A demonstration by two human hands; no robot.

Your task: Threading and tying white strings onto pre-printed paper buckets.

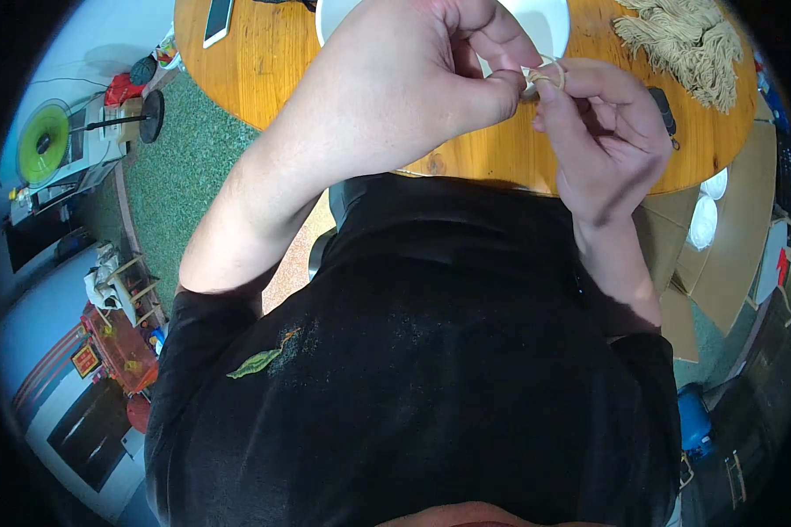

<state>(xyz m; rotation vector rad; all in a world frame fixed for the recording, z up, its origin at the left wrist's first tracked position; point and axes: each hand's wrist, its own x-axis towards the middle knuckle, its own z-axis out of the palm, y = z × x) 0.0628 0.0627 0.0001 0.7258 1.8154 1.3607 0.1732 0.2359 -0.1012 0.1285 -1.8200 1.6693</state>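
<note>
Over the near edge of a round wooden table, both hands meet at a thin beige cord. My left hand pinches it between thumb and fingers. On the other side, my right hand is closed on the same cord, with thumb and index finger together. A small loop of the cord curves up between the fingertips, and what looks like a knot sits there. Fingers partly cover it. To the right lies a loose bundle of beige cords. Behind the hands stands a white basin, its inside mostly hidden.
A phone rests at the table's left. Near my right hand lies a small dark object. A fan stands at the left on green floor. Cardboard is at the right. Leaf-like green decoration shows on my black shirt.
</note>
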